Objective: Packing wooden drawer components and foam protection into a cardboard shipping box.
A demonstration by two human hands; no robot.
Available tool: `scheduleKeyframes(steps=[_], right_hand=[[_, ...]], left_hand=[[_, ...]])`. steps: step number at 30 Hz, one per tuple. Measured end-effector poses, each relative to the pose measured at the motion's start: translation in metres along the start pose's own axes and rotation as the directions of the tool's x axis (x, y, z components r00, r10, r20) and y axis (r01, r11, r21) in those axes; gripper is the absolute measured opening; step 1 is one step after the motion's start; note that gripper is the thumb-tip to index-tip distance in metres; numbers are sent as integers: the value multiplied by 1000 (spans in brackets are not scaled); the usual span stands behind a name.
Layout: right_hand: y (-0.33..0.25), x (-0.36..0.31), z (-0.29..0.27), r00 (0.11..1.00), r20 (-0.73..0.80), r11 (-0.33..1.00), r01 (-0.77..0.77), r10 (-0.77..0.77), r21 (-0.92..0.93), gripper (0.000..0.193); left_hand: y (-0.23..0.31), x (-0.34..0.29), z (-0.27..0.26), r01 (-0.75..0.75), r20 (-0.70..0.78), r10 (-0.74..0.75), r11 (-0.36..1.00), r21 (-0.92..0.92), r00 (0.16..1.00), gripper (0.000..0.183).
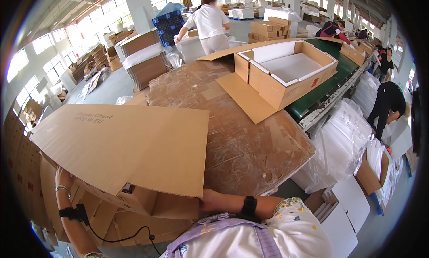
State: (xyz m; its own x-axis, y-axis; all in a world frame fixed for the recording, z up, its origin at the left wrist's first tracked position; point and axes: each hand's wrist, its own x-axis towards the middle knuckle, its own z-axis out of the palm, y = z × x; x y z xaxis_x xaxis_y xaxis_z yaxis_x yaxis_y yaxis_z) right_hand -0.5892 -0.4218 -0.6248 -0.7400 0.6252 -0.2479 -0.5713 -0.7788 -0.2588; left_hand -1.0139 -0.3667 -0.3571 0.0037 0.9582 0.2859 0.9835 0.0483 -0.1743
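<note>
A large brown cardboard box point(129, 146) is tilted in front of me, at the near left of a worn brown worktable, one broad flap spread toward the table. My left hand point(63, 176) grips its left edge, with the fingertips hidden by the cardboard. On the other side, my right hand point(208, 199) holds the box near its lower right corner; most of those fingers are behind the cardboard. Farther off, an open carton point(286, 90) with white foam lining its walls rests partly on the table and partly on a green conveyor belt, one flap folded out.
The worktable point(241, 146) borders the green conveyor belt point(297, 107). Plastic-wrapped white foam point(339, 142) stands to the right, near white boards point(353, 200). Flattened cartons point(100, 213) lie below my box. Stacked cardboard point(143, 64) rises at the far left; several people work farther away.
</note>
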Motion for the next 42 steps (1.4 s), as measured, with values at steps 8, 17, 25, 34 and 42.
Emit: scheduleKeyframes(steps=[8, 17, 25, 34, 42], right_hand=[[6, 8, 11, 988, -144, 998, -52, 49, -17, 41], [12, 20, 9, 992, -116, 999, -50, 48, -12, 41], [15, 23, 16, 988, -151, 999, -35, 28, -41, 35], [23, 43, -9, 995, -98, 999, -21, 16, -50, 35], [20, 41, 17, 996, -61, 995, 60, -65, -78, 38]], left_hand=[[-19, 1, 7, -6, 5, 6, 1000, 4, 1000, 52], [-31, 4, 14, 3, -8, -3, 1000, -13, 1000, 52], [-37, 3, 16, -6, -21, 6, 1000, -15, 1000, 51], [-43, 6, 21, -35, -52, 32, 997, -62, 998, 51], [-61, 10, 28, -58, -80, 51, 994, -97, 995, 55]])
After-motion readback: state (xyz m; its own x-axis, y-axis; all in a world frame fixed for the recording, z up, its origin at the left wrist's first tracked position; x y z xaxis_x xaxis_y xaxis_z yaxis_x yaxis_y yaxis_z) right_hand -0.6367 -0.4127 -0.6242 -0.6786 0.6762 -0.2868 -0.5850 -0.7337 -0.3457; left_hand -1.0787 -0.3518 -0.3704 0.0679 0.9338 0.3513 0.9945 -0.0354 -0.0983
